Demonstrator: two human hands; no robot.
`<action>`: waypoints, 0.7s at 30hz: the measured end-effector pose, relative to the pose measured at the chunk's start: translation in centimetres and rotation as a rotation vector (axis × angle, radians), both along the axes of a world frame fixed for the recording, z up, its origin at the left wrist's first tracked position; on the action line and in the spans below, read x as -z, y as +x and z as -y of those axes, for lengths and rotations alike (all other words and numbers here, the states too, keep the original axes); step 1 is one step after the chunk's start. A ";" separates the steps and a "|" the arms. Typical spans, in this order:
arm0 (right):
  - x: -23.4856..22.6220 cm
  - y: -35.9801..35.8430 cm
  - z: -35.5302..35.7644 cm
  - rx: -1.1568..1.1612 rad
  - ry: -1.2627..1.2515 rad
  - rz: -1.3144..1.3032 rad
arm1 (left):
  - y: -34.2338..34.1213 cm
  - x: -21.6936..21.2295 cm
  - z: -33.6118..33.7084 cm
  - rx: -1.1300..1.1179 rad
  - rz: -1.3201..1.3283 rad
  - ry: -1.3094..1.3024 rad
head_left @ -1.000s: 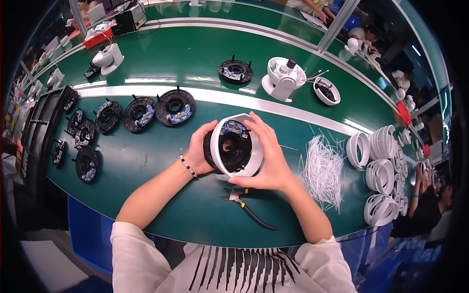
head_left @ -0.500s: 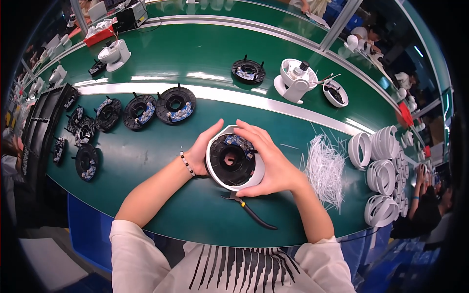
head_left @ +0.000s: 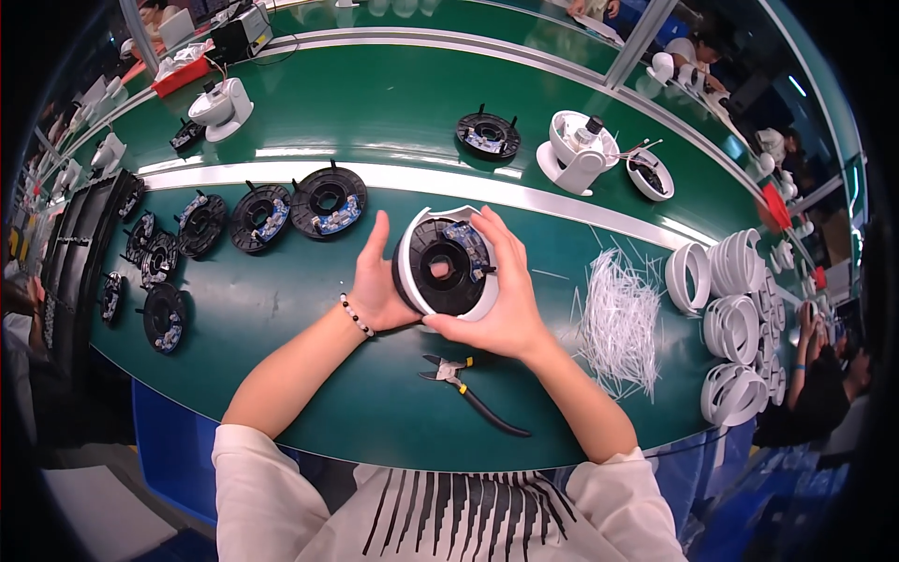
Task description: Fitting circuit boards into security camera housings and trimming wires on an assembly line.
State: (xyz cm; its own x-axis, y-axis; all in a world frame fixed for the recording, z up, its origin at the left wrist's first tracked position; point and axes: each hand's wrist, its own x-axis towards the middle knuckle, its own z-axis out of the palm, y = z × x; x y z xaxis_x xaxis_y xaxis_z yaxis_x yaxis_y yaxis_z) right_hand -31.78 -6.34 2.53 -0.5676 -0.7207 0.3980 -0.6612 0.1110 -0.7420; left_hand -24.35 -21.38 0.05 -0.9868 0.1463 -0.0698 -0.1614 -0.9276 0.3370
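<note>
Above the mat I hold a white plastic ring (head_left: pixel 408 272) with a round black disc (head_left: pixel 448 298) seated inside it. A blue circuit board (head_left: pixel 468 242) sits on the disc's upper right, and a fingertip shows through its central hole. My right hand (head_left: pixel 513 304) grips the ring's right side, thumb along the lower rim. My left hand (head_left: pixel 382 290) bears against the left side, its thumb pointing up off the rim and its other fingers partly hidden behind. Below lie wire cutters (head_left: pixel 451 371) with dark handles, jaws apart, touched by neither hand.
Several black discs with circuit boards (head_left: pixel 328 201) lie at the left, beside a black rack (head_left: pixel 80 253). Thin white strips (head_left: pixel 620 323) are heaped at right, near stacked white rings (head_left: pixel 730 332). Behind the metal rail stand a white lamp-like unit (head_left: pixel 576 155) and another disc (head_left: pixel 487 136).
Both hands have lifted the ring and disc slightly and tilted them. My left thumb has come off the rim, and my right hand has moved up, uncovering the cutters' jaws.
</note>
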 end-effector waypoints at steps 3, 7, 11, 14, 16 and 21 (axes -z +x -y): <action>-0.2 0.0 0.3 -0.051 -0.016 -0.047 | 0.0 -0.1 0.3 -0.023 -0.008 0.037; -0.7 -0.4 0.2 -0.173 -0.013 -0.088 | 0.2 0.3 0.6 -0.033 0.068 0.024; -1.4 -1.2 -0.1 -0.267 -0.043 -0.010 | 0.1 0.0 0.5 -0.027 0.132 -0.048; -1.4 -1.2 -0.1 -0.272 0.063 -0.078 | 0.3 0.5 0.2 -0.018 0.130 0.019; -1.3 -1.2 -0.4 -0.292 0.100 -0.139 | 0.4 -0.3 -0.2 0.005 0.153 -0.015; -0.9 -1.2 -0.4 -0.305 0.171 -0.204 | 0.2 1.1 0.2 0.041 0.145 -0.064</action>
State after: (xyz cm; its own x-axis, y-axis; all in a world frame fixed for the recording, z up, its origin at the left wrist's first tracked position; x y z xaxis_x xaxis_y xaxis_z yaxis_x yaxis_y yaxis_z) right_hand -32.95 -5.92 3.46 -0.2388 -0.9095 0.3402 -0.8149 -0.0029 -0.5797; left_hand -24.10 -21.55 -1.04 -0.9589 0.1773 -0.2215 -0.2502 -0.8966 0.3653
